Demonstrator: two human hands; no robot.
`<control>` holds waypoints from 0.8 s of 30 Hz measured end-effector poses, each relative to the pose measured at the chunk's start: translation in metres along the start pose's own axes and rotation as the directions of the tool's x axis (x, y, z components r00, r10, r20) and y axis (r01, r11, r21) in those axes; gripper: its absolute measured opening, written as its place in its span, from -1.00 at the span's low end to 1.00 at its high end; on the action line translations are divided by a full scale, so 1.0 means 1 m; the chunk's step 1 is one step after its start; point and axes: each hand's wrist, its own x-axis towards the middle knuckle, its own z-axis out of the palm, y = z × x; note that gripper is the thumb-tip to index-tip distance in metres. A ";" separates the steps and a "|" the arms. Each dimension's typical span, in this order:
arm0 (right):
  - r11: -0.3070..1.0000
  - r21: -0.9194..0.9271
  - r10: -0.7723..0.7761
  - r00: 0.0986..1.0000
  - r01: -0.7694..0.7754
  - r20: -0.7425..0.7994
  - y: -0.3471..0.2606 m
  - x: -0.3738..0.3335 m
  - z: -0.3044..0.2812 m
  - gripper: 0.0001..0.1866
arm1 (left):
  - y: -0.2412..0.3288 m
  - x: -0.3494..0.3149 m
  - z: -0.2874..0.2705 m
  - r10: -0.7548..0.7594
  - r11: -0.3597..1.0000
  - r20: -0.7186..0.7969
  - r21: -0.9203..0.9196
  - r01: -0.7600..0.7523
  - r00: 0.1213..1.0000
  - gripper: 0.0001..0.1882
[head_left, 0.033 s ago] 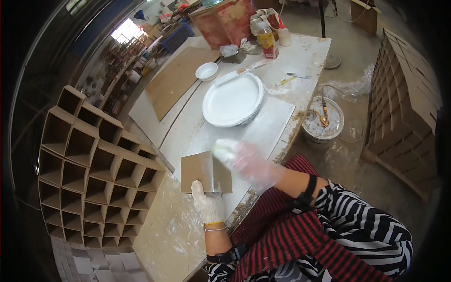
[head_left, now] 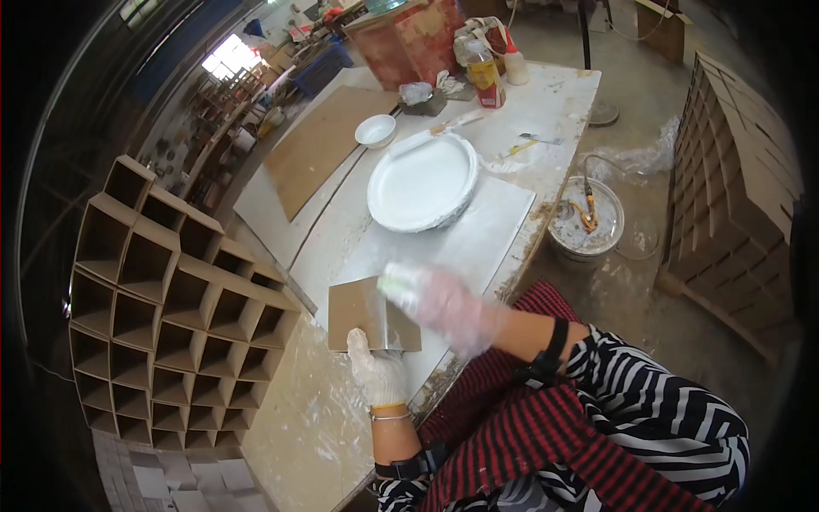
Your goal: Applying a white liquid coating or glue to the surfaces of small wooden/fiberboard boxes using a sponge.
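A brown cardboard piece with an upright fold or joint down its middle [head_left: 352, 309] stands over the near edge of the table. My left hand [head_left: 375, 371], in a white knit glove with a yellow cuff, grips its lower edge, thumb on the front and fingers hidden behind. My right hand [head_left: 452, 309], in a clear plastic glove, is at the upper right part of the cardboard, blurred by motion. Its fingers close round something small, white and pale green, too smeared to name. Wet-looking streaks run along the fold.
Beyond my hands stands a round white basin [head_left: 422, 183] with white content, a flat tool across its rim. A small white bowl [head_left: 375, 130], a bottle [head_left: 485, 77] and a cutter [head_left: 537, 138] lie farther. Cardboard grids [head_left: 183, 311] stand left; a bucket [head_left: 589, 220] stands right.
My right hand has shifted slightly left and down along the cardboard's upper edge. The left hand and the cardboard stay almost still.
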 end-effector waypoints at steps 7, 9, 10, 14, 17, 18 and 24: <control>0.924 0.302 -0.335 0.873 0.233 0.353 -0.043 -0.017 -0.037 -0.55 | -0.006 0.011 -0.012 -0.003 1.000 0.041 -0.018 0.004 0.999 -0.50; 0.915 0.341 -0.225 0.974 0.214 -0.005 -0.019 -0.018 -0.024 -0.65 | -0.002 0.003 -0.008 0.048 0.999 0.006 0.002 -0.048 0.999 -0.49; 0.955 0.176 -0.239 0.971 0.241 -0.028 0.003 -0.011 -0.040 -0.67 | -0.003 0.002 0.001 0.077 0.997 0.001 0.020 -0.077 0.997 -0.47; 0.994 -0.026 -0.103 0.992 0.105 0.069 0.070 0.040 -0.077 -0.71 | -0.002 0.004 -0.007 0.057 0.996 0.035 -0.067 -0.055 0.998 -0.48; 0.888 -0.018 0.443 0.847 -0.459 0.294 0.097 0.073 -0.094 -0.72 | -0.005 0.005 -0.008 0.060 0.997 0.074 -0.062 -0.056 0.995 -0.46; 0.861 -0.222 0.509 0.773 -0.458 0.378 0.095 0.083 -0.105 -0.73 | -0.006 0.003 -0.003 0.027 0.998 0.109 -0.053 -0.021 0.994 -0.45; 0.846 -0.491 0.513 0.571 -0.209 0.641 0.071 0.123 -0.113 -0.83 | -0.009 0.009 -0.014 0.077 0.992 0.040 -0.105 -0.072 0.996 -0.46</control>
